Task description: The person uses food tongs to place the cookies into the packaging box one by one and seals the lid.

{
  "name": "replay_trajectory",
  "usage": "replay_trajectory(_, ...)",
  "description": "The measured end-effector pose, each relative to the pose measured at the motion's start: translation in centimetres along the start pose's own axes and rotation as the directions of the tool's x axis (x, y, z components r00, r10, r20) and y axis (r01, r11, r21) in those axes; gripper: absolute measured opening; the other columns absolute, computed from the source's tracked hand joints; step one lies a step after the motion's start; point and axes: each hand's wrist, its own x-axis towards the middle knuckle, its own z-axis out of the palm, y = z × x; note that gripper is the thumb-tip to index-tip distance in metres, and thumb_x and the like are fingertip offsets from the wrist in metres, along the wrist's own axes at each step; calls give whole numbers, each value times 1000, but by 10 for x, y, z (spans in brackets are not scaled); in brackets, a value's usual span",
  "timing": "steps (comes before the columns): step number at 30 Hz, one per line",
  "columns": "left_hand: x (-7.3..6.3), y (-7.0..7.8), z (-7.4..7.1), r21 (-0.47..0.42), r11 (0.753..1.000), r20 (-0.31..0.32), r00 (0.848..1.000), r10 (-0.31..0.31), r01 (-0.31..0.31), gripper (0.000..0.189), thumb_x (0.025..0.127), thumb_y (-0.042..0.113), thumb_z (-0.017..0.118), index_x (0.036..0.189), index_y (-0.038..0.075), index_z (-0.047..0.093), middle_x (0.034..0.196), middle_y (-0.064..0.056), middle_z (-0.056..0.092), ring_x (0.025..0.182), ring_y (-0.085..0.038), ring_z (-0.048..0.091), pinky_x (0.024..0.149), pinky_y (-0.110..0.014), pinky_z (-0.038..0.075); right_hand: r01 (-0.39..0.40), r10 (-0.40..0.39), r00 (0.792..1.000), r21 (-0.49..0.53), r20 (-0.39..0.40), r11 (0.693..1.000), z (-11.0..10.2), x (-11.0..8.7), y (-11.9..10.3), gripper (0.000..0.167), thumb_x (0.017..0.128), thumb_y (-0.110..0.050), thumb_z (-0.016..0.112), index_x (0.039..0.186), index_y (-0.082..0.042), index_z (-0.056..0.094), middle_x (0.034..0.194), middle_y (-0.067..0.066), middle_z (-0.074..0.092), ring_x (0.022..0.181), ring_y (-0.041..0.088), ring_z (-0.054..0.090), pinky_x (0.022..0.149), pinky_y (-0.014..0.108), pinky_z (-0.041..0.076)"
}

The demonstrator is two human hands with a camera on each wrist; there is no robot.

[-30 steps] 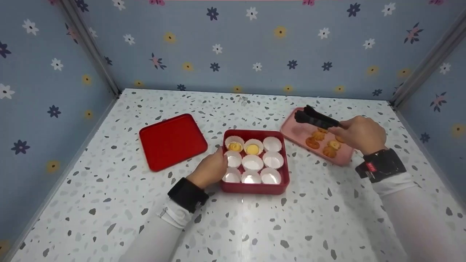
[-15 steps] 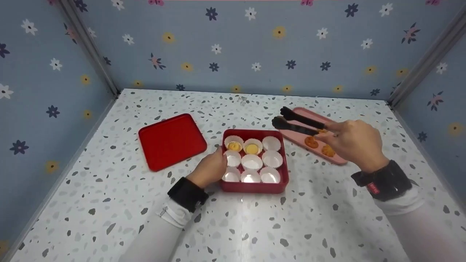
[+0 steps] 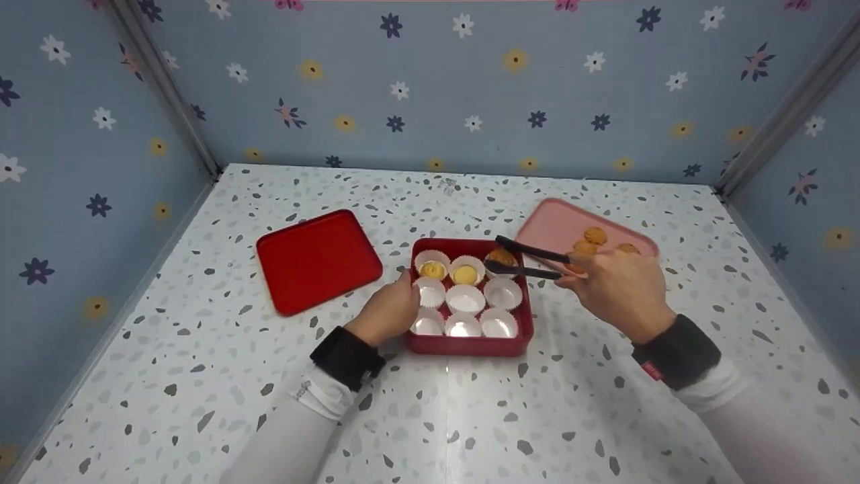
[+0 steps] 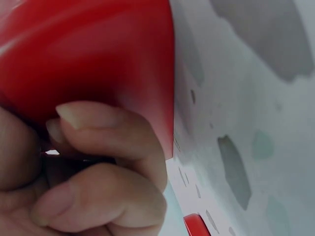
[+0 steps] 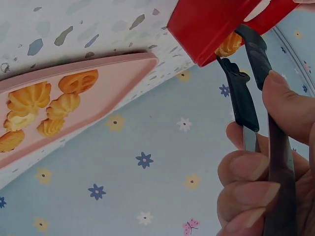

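Note:
A red square box (image 3: 467, 347) holds rows of white paper cups; the two back cups at left and middle each contain a yellow cookie. My left hand (image 3: 386, 309) grips the box's left wall, and its curled fingers (image 4: 118, 132) show against the red side in the left wrist view. With my right hand (image 3: 621, 289) I hold black-tipped tongs (image 5: 240, 93). Their tips lie on either side of a golden-brown cookie (image 3: 500, 257) at the back right cup. Whether the tips still press on this cookie, I cannot tell.
Right of the box lies a pink tray (image 3: 552, 220) with several cookies (image 5: 29, 98), partly behind my right hand in the head view. A red lid or shallow tray (image 3: 319, 262) rests at left. Flower-patterned walls (image 3: 430, 87) enclose the speckled table (image 3: 269, 376).
My right hand has carried the tongs left and down from the pink tray to the box's back right cup, where a cookie now sits between the tips. The left hand stays put.

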Motion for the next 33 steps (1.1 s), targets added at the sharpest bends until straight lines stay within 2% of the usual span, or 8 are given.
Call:
replay_trajectory(5,1,1,0,1,1000,18,1000,-20,20,51,107,20,35,147,-12,31,126,-31,58,115,-39,59,96,-48,48,-8,8,1000,-41,9,999,2,1,-4,36,79,-43,82,103,-17,77,49,1,37,43,24,36,38,36,30)
replay_trajectory(12,2,1,-1,-20,998,41,998,-51,52,52,108,22,35,149,-9,30,134,-28,54,121,-37,56,101,-47,45,-5,7,1000,-51,28,999,4,3,-13,31,81,-40,81,89,-12,70,51,2,38,43,24,37,37,37,32)
replay_trajectory(17,3,1,0,-32,998,46,998,-53,55,52,108,22,34,150,-9,29,136,-28,52,123,-36,55,101,-47,44,-39,42,997,-46,64,998,5,4,-17,33,81,-40,80,86,-10,68,50,2,35,43,24,36,39,38,32)
replay_trajectory(20,2,1,-1,-37,998,40,998,-46,48,52,108,22,33,149,-9,30,135,-28,53,122,-37,55,101,-47,45,-56,62,992,-56,106,997,4,6,-19,33,81,-40,80,87,-10,68,51,3,37,44,25,37,40,38,33)
replay_trajectory(27,0,0,-1,-18,1000,3,1000,2,-2,47,107,18,36,144,-11,37,117,-31,62,107,-39,62,91,-49,50,-102,111,970,-54,218,993,3,13,-24,38,84,-45,77,89,-8,69,60,5,50,51,27,45,45,39,37)
replay_trajectory(33,2,0,-1,-15,1000,11,1000,-10,10,48,107,18,37,144,-11,36,120,-30,61,108,-37,63,91,-48,50,-131,139,962,-49,234,990,2,14,-28,39,83,-45,77,89,-8,68,60,7,50,52,29,46,46,39,37)
